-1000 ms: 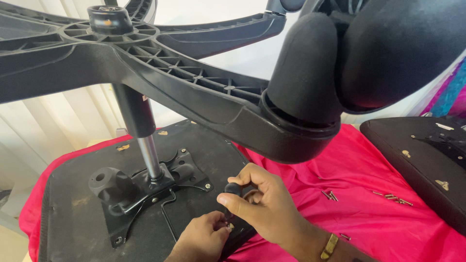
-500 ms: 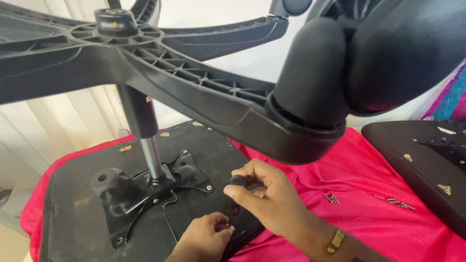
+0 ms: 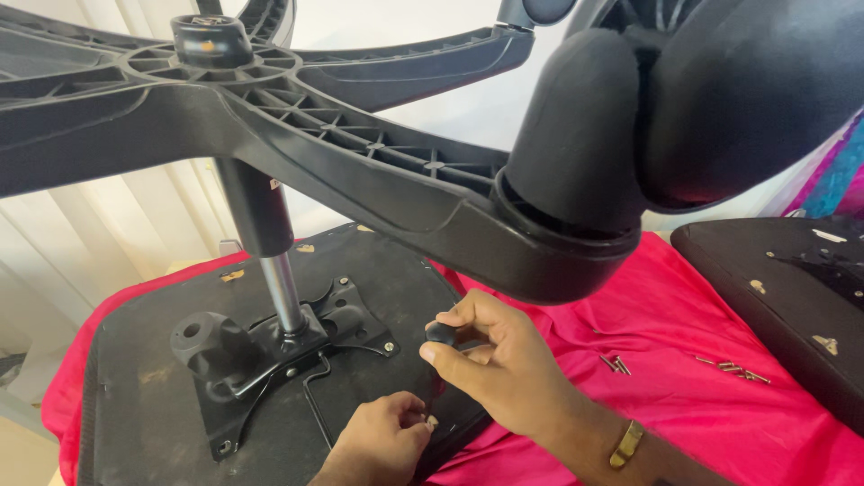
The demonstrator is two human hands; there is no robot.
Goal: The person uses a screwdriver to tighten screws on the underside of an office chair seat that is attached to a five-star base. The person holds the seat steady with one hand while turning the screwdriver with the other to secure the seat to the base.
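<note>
My right hand (image 3: 508, 373), with a gold bracelet on the wrist, is shut on the black handle of a screwdriver (image 3: 439, 333) held upright over the near right edge of an upturned black chair seat (image 3: 144, 387). My left hand (image 3: 382, 436) pinches at the screwdriver's tip by the seat's edge; what is under the fingertips is hidden. A metal mechanism plate (image 3: 270, 360) is fixed to the seat, and a gas cylinder (image 3: 270, 261) rises from it to the black star base (image 3: 360, 171).
A big black caster (image 3: 684, 108) on the base's arm hangs just above my hands. The seat lies on a pink cloth (image 3: 702, 414) with loose screws (image 3: 733, 369) scattered to the right. Another black chair panel (image 3: 792, 288) lies at the far right.
My right hand has drifted slightly right and its fingers have shifted on the screwdriver handle. My left hand stays at the tip.
</note>
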